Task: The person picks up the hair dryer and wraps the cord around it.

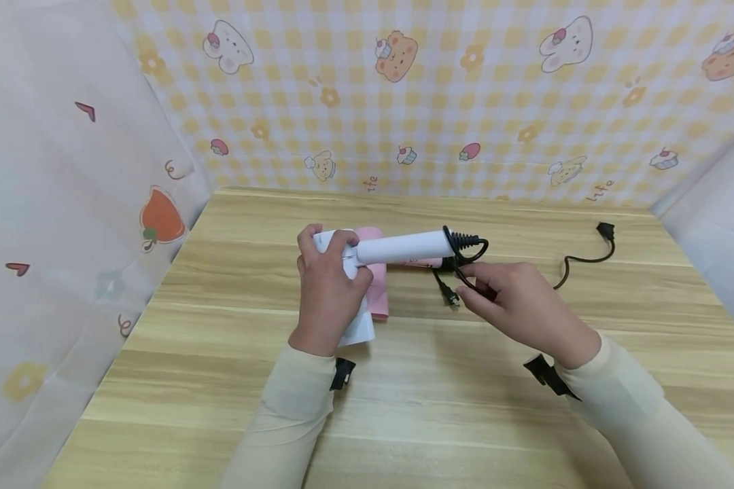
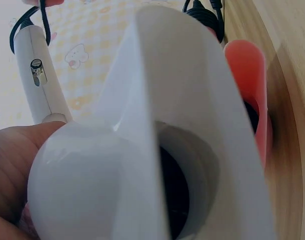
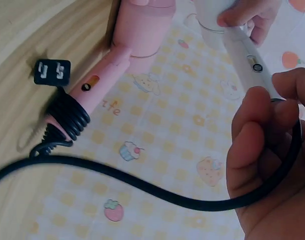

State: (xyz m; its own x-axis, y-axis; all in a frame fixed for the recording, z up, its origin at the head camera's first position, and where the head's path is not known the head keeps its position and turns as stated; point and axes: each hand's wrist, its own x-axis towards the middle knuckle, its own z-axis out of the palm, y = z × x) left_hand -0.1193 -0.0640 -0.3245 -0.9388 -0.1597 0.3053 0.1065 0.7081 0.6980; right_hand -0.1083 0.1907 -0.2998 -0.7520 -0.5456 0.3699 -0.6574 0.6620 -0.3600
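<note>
- first, nearest the head camera: cream sleeves (image 1: 281, 421) coming in from the lower edge, banded with black straps (image 1: 550, 377) at both wrists.
- next, at the left hand (image 1: 330, 288): gripping the white hair dryer (image 1: 404, 248) by its body, with fingers spread over the top and thumb just beside the base of the handle.
- at the right hand (image 1: 520, 302): pinching the black cord (image 3: 207, 205) with curled fingers, near the handle's end.
- between the two hands: white handle pointing toward the right one, fitted with a silver switch (image 2: 38, 72) and a ribbed cord guard (image 1: 465, 241), with cord looped about that end.
- close to the left wrist camera: flared white nozzle (image 2: 207, 75), dark deep inside.
- beyond the white one, partly hidden by it in the head view: pink hair dryer (image 1: 377, 295) lying on the surface (image 1: 159, 292), with coiled cord (image 3: 70, 117) wound round its handle and a black plug (image 1: 449, 295) just beside.
- farther right, on the wood grain: second plug (image 1: 605, 231), black too, ending a thin curve of cord emerging from behind the right hand.
- farthest: yellow-and-white checked cloth (image 1: 434, 88) printed with cupcakes, strawberries and flowers, plus white cloth (image 1: 49, 136) at left.
</note>
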